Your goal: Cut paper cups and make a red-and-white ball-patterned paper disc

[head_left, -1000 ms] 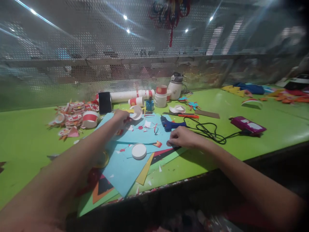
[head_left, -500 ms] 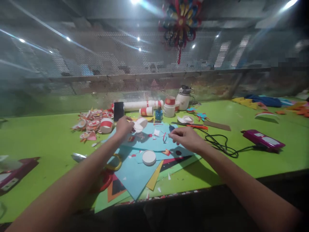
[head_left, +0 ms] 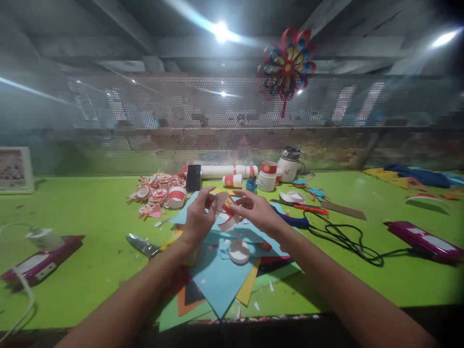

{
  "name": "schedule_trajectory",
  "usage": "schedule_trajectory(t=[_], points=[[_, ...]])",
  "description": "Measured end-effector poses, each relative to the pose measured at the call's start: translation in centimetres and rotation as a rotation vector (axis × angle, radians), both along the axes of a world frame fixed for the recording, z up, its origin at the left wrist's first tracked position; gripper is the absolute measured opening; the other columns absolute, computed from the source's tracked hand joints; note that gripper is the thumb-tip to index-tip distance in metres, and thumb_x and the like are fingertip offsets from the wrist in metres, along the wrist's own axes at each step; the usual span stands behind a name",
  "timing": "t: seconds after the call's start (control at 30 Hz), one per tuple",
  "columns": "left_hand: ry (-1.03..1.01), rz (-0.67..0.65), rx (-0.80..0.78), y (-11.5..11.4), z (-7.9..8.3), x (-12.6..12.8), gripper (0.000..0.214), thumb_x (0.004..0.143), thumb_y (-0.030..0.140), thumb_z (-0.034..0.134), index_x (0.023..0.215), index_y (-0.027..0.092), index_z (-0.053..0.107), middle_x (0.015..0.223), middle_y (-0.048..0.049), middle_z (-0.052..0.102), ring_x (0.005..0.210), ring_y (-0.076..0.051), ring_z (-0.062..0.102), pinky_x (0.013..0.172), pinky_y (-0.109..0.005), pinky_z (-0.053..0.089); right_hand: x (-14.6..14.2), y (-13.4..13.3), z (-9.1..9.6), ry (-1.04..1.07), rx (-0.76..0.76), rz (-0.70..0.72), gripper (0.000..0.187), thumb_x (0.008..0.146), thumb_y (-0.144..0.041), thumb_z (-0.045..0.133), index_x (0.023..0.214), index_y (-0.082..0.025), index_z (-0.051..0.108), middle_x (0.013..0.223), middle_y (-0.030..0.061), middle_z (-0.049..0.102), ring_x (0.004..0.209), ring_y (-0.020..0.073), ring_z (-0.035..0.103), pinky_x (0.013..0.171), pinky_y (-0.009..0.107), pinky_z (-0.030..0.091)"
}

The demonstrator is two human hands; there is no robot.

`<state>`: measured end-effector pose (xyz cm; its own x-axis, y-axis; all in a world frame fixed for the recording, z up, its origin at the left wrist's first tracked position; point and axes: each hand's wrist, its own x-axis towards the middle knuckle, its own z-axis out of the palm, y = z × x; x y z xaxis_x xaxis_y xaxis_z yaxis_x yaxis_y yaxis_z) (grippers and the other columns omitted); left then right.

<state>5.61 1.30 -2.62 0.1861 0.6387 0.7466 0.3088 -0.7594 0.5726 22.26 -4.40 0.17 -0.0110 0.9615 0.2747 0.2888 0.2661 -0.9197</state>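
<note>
- Above the blue paper (head_left: 217, 285), left hand (head_left: 197, 218) and right hand (head_left: 256, 210) pinch 1 paper cup (head_left: 228, 222) between them.
- Green table (head_left: 90, 270) underneath — mesh wall (head_left: 145, 121) behind, pinwheel (head_left: 287, 60) hanging, 2 ceiling lamps (head_left: 221, 30) glaring.

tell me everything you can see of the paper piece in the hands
The paper piece is small, white and curved like a cut cup, with red and yellow bits on it; it looks like thin card. The left hand and the right hand pinch it from either side, above the blue paper sheet. Finer detail is blurred.
</note>
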Motion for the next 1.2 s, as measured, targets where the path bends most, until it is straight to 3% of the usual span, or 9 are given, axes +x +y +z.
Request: schedule_trajectory(t=[0.17,0.27,0.47,0.63,0.7,0.77,0.93,1.03,1.2], points=[[-0.124,-0.065,-0.022,0.3,-0.7,-0.4,0.032,0.086,0.023,0.051,0.117,0.020,0.049,0.090,-0.0043,0.063,0.080,-0.015,0.062,0.076,-0.026,0.051,-0.3,-0.4,-0.6,0.066,0.124,0.031,0.052,0.069,-0.032,0.073,0.117,-0.021,0.056,0.107,0.0077,0.060,0.084,0.0163,0.060,0.073,0.032,0.052],[-0.091,-0.026,0.088,0.0,-0.4,-0.6,0.025,0.086,0.019,0.051,0.111,0.021,0.053,0.099,-0.0064,0.063,0.089,-0.016,0.063,0.082,-0.028,0.051,-0.7,-1.1,-0.6,0.196,0.082,0.036,0.056,0.070,-0.035,0.073,0.121,-0.024,0.052,0.117,0.0094,0.056,0.095,0.0190,0.059,0.077,0.032,0.051],[-0.059,-0.126,0.319,-1.6,0.9,-0.8,0.018,0.085,0.007,0.048,0.095,0.021,0.055,0.098,-0.0069,0.065,0.096,-0.017,0.061,0.086,-0.034,0.050,-1.0,-1.9,-0.9,0.586,-0.115,0.197,0.057,0.068,-0.027,0.075,0.119,-0.021,0.051,0.093,0.0062,0.065,0.084,0.0183,0.063,0.076,0.034,0.051],[-0.077,-0.074,0.352,-2.2,1.1,-0.8,0.018,0.080,0.007,0.056,0.091,0.022,0.058,0.105,-0.0062,0.062,0.101,-0.019,0.059,0.089,-0.037,0.048,-0.1,-2.5,-0.3,0.552,0.015,0.255,0.050,0.069,-0.021,0.074,0.117,-0.024,0.056,0.093,0.0034,0.067,0.085,0.0165,0.063,0.079,0.033,0.050],[-0.170,-0.125,0.180,-1.8,1.0,-0.6,0.020,0.078,0.010,0.058,0.095,0.022,0.058,0.103,-0.0060,0.062,0.099,-0.019,0.059,0.087,-0.036,0.048,0.4,-2.9,0.1,0.463,0.088,0.270,0.045,0.072,-0.019,0.071,0.114,-0.026,0.059,0.100,0.0033,0.066,0.091,0.0169,0.061,0.083,0.033,0.049],[-0.241,-0.235,-0.144,-1.3,0.9,-0.3,0.021,0.076,0.013,0.060,0.096,0.020,0.059,0.092,-0.0049,0.063,0.089,-0.018,0.061,0.078,-0.031,0.050,1.0,-3.1,0.4,0.380,0.139,0.287,0.040,0.075,-0.019,0.069,0.113,-0.028,0.061,0.109,0.0032,0.064,0.100,0.0177,0.058,0.088,0.033,0.047],[-0.299,-0.694,-0.925,-1.1,1.7,-0.4,0.016,0.073,0.027,0.062,0.078,0.012,0.065,0.071,-0.0038,0.061,0.061,-0.013,0.056,0.061,-0.025,0.047,2.6,-2.4,0.2,0.282,0.138,0.416,0.041,0.077,-0.019,0.067,0.118,-0.024,0.059,0.109,0.0041,0.064,0.095,0.0158,0.060,0.084,0.031,0.048],[-0.342,-0.834,-1.058,-1.7,2.1,-0.8,0.024,0.076,0.035,0.062,0.073,0.011,0.065,0.069,-0.0040,0.060,0.061,-0.012,0.055,0.062,-0.026,0.046,3.1,-1.9,-0.1,0.251,0.093,0.463,0.039,0.077,-0.019,0.067,0.115,-0.021,0.061,0.106,0.0044,0.066,0.095,0.0151,0.060,0.083,0.030,0.049],[-0.263,-0.828,-1.079,-2.0,1.7,-0.7,0.015,0.073,0.025,0.071,0.074,0.011,0.065,0.068,-0.0017,0.061,0.060,-0.008,0.054,0.061,-0.020,0.044,2.7,-1.4,-0.6,0.129,0.093,0.352,0.041,0.077,-0.023,0.066,0.117,-0.022,0.059,0.101,0.0049,0.067,0.089,0.0162,0.062,0.078,0.033,0.051]])
